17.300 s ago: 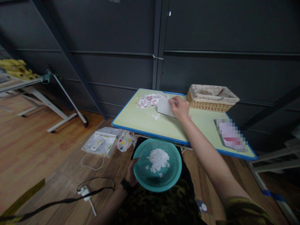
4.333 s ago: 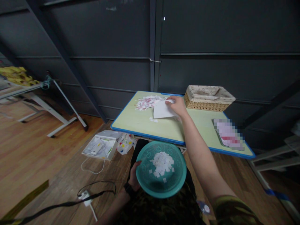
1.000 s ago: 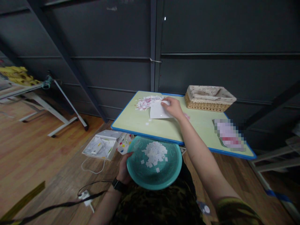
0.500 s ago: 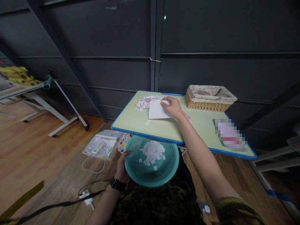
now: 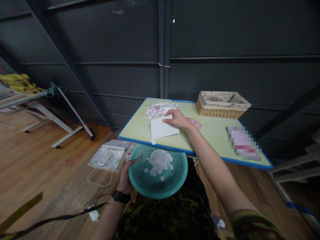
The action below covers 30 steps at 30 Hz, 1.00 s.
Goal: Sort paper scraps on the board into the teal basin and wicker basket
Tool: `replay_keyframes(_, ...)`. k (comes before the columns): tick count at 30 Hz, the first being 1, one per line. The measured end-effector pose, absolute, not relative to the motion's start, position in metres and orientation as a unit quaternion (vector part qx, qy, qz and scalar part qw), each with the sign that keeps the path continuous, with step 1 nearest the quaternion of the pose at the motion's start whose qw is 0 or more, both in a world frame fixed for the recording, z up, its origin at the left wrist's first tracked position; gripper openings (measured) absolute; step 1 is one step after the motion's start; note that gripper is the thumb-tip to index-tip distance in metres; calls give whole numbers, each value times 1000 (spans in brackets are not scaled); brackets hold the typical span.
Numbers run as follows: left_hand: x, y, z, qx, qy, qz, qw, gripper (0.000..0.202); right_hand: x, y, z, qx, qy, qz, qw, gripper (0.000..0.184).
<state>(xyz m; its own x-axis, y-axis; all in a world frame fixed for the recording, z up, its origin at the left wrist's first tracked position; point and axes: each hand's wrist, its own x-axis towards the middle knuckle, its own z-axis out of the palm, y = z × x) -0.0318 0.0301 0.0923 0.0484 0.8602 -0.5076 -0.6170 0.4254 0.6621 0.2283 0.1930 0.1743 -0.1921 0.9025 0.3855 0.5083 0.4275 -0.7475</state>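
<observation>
My right hand [image 5: 176, 119] pinches a white card [image 5: 163, 128] that lies low over the table top, its lower edge near the front rim. A few small white paper pieces [image 5: 153, 142] sit at that edge, by the card's lower left corner. Behind the card spreads a pile of white and pink paper bits [image 5: 158, 109]. Below the table front, my left hand [image 5: 126, 176] grips the left rim of a teal plastic basket [image 5: 175, 190]. Inside the basket rests a heap of small white paper squares [image 5: 160, 161], with several loose ones around it.
The pale green table [image 5: 212, 135] has a blue edge. On it stand a lined wicker basket [image 5: 222, 110], a pinkish patch of bits [image 5: 194, 123] and a blurred-out flat item [image 5: 243, 145]. An open white box [image 5: 107, 156] and cables lie on the floor at left.
My right hand has drawn the card left and towards the front edge, bringing small paper pieces to the rim. The basket in my left hand has shifted slightly left in view.
</observation>
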Motion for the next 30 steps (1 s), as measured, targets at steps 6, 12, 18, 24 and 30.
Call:
replay_keyframes(6,-30,29,99,142,461,520,705,9,222,187,178,-440,-717,375,388,34)
replay_keyframes(12,-26,28,97,146,453,523,707,19,245,205,175,-564,-582,123,573,35)
replay_keyframes(18,-16,22,76,121,454,514,718,15,257,202,176,-660,-556,4,506,34)
replay_keyframes(24,10,1,43,100,412,405,810,9,247,193,183,-710,-546,-30,443,30)
replay_keyframes(30,24,-9,37,78,416,424,801,9,245,191,186,-726,-539,-34,427,35)
